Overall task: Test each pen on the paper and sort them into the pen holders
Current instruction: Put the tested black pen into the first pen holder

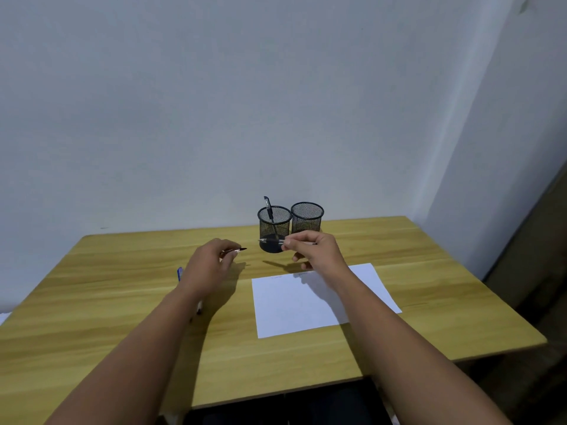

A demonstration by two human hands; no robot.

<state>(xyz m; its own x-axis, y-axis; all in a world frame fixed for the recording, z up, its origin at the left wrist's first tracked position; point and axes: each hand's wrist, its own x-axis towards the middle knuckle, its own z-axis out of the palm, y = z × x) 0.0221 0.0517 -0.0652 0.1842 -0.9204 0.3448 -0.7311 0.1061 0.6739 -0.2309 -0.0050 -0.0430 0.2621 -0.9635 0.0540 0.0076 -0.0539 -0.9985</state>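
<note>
Two black mesh pen holders stand side by side at the back of the wooden table. The left holder [274,228] has one dark pen [268,207] standing in it; the right holder [307,217] looks empty. My right hand [316,251] holds a thin clear pen [271,240] level in front of the left holder, above the white paper [319,302]. My left hand [211,268] grips a pen cap [237,250] with its dark tip pointing right. Faint marks show near the paper's far edge.
A blue pen [179,273] lies on the table left of my left wrist, and another pen end [199,308] shows under my left forearm. The table [107,302] meets a white wall behind; its right edge drops off near a dark corner.
</note>
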